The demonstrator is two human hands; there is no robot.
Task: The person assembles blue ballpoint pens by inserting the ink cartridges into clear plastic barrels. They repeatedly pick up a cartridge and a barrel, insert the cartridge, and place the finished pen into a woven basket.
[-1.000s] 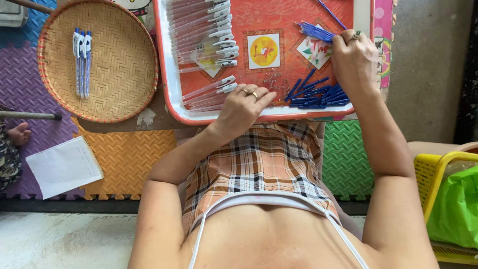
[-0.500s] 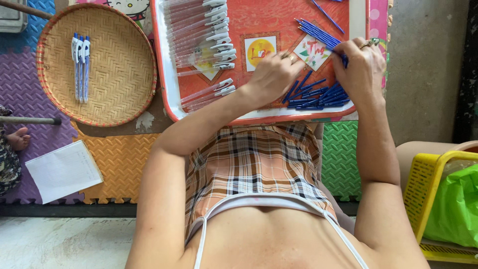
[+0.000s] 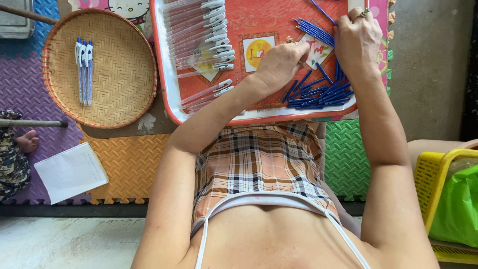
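A red tray (image 3: 167,74) lies in front of me on my lap. My right hand (image 3: 356,40) is closed around a bundle of blue pen refills (image 3: 316,32) that sticks out to the left. My left hand (image 3: 281,62) rests curled on the tray just below the end of that bundle; its fingertips are hidden. A loose pile of blue refills (image 3: 318,94) lies at the tray's near right edge. Several clear pen barrels with white clips (image 3: 199,30) lie in rows on the tray's left half.
A round woven basket (image 3: 119,74) at the left holds three blue and white pens (image 3: 83,69). White paper (image 3: 69,172) lies on coloured foam mats. Another person's foot (image 3: 25,142) shows at the left edge. A yellow basket (image 3: 438,174) with a green bag (image 3: 455,204) stands at the right.
My left hand has moved right across the tray, from the clear barrels to the refill bundle beside my right hand. My right hand has stayed at the tray's far right.
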